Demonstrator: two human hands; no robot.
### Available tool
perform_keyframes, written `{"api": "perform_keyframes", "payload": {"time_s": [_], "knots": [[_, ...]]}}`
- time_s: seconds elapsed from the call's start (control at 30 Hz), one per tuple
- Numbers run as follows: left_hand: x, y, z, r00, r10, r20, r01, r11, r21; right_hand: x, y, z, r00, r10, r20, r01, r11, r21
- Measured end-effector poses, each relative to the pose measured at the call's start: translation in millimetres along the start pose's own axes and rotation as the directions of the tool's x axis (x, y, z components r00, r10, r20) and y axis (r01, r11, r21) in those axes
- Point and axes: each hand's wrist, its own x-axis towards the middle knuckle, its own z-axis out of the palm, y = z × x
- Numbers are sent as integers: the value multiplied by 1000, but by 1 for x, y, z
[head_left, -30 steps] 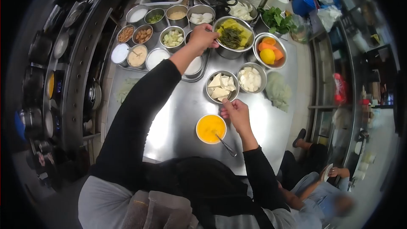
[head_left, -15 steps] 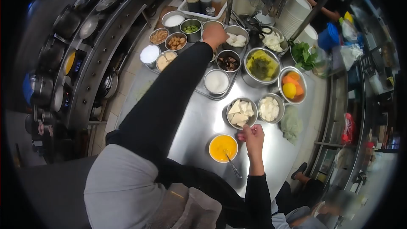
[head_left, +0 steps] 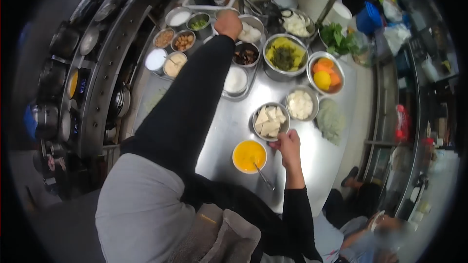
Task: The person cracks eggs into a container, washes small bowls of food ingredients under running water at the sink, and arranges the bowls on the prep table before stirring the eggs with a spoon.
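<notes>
My left hand [head_left: 229, 25] reaches across the table to a metal cup [head_left: 225, 11] among the far containers. Its fingers point away from me into or behind the cup and are hidden. Close by are a bowl of white rounded pieces [head_left: 249, 32] and a cup of chopped green pieces [head_left: 199, 22]. My right hand [head_left: 288, 147] is closed in a pinch at the near rim of a metal bowl of pale, tofu-like slabs [head_left: 269, 122]. Whether it touches the rim or holds anything is unclear. A bowl of yellow-orange liquid [head_left: 249, 156], with a spoon [head_left: 263, 176] in it, stands left of that hand.
Around stand bowls of white cubes [head_left: 300, 104], orange and yellow pieces [head_left: 323, 74], and yellow-green vegetables [head_left: 285, 54]. A pale green clump [head_left: 331, 121] lies at the right. Pans line a stove [head_left: 105, 78] on the left. Another person sits or crouches at lower right.
The camera view has shifted, so the table and bowls appear a little further left and up. Both hands keep nearly the same places relative to the bowls.
</notes>
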Motion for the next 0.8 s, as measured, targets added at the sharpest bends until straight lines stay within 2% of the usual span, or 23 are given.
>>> {"api": "perform_keyframes", "payload": {"time_s": [0.03,0.1,0.17,0.2,0.27,0.47,0.5,0.6,0.7,0.73,0.77,0.8], "knots": [[0,-2,6,997,-38,-66,39,999,13,1,3,-2,1000,-8,8,9,1000,-22],[-14,3,-4,993,-100,-56,100,995,-6,0,5,-2,999,-27,24,27,1000,4],[-11,1,-3,986,-140,90,140,990,1,1,7,-2,999,-35,34,35,999,-5],[-12,-1,1,987,-143,77,144,990,-1,2,9,-2,999,-33,25,32,999,3],[-10,-3,7,976,-155,153,160,987,-21,4,12,-2,999,-40,23,40,999,5],[-7,6,3,980,-186,77,194,974,-115,4,13,-1,998,-58,10,58,997,42],[0,0,14,988,-156,-19,151,976,-155,5,13,-2,998,-63,9,62,997,46],[19,2,9,995,-79,-62,70,987,-141,6,18,-1,998,-69,6,69,998,0],[23,18,-33,992,-105,-65,88,970,-226,11,22,-2,996,-87,-2,87,996,-25],[29,10,-35,989,-46,-139,1,952,-307,16,26,-6,993,-113,37,115,992,-51],[26,9,-44,970,-54,-235,-26,945,-325,21,30,-11,995,-72,62,74,997,-34],[25,-4,-51,897,191,-399,-247,964,-95,15,23,-11,990,-88,113,90,996,-11]]}}
